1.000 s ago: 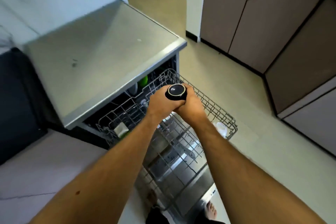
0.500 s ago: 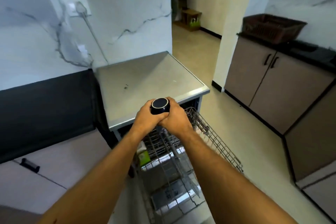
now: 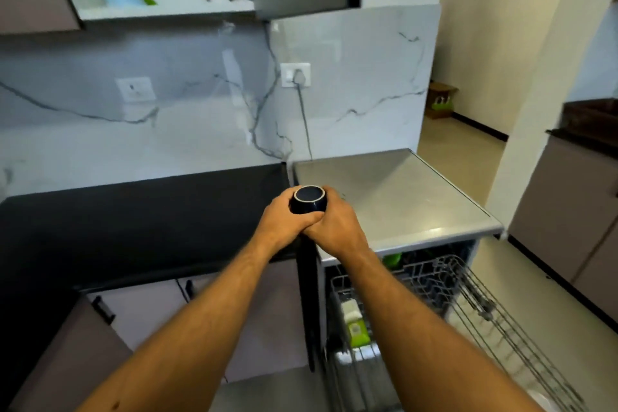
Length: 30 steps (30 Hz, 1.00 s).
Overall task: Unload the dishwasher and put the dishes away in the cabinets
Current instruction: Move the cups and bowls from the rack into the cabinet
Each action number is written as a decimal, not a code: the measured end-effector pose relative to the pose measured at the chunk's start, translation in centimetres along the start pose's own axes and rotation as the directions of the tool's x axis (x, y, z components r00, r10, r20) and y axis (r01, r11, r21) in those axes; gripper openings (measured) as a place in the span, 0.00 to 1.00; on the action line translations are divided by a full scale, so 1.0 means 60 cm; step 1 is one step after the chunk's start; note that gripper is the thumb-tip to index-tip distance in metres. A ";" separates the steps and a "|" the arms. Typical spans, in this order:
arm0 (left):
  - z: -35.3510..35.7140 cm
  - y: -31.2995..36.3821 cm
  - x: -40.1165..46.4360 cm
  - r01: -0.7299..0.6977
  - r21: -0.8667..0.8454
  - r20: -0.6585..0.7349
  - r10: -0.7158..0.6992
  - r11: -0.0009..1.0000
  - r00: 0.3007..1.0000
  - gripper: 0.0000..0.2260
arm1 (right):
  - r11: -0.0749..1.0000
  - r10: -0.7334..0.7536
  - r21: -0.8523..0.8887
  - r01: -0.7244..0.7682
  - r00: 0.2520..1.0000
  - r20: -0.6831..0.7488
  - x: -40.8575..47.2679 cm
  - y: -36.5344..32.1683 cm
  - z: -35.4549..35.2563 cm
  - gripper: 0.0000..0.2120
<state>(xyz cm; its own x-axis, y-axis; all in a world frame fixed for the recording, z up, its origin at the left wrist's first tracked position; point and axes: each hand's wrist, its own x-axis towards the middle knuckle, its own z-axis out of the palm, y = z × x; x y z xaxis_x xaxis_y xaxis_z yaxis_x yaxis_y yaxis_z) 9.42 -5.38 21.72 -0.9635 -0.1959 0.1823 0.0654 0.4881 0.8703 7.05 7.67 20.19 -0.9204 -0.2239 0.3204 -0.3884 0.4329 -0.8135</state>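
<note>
The bowl [image 3: 310, 200] is being held upside down, base up, just above the counter [image 3: 133, 211] edge, likely to shed drips. Fingers of the left hand [image 3: 284, 224] and right hand [image 3: 337, 227] are wrapping it together, steadying it. Below the bowl, the rack [image 3: 468, 294] is standing pulled out; above it, the cabinet [image 3: 167, 10] is hanging open, probably its destination.
</note>
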 end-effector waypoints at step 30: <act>-0.541 0.109 0.356 -0.200 0.024 -0.352 0.195 0.980 0.916 0.22 | 0.926 -0.374 0.002 0.377 0.918 -0.133 0.474 -0.450 0.234 0.29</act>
<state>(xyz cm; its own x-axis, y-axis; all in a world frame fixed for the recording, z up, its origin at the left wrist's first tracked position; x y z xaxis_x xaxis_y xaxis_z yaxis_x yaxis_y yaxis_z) -2.31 -33.99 46.15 -0.7782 -0.3832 0.4976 0.2503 0.5373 0.8054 -8.05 -22.62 44.46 -0.7055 -0.2513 0.6627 -0.7070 0.3143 -0.6335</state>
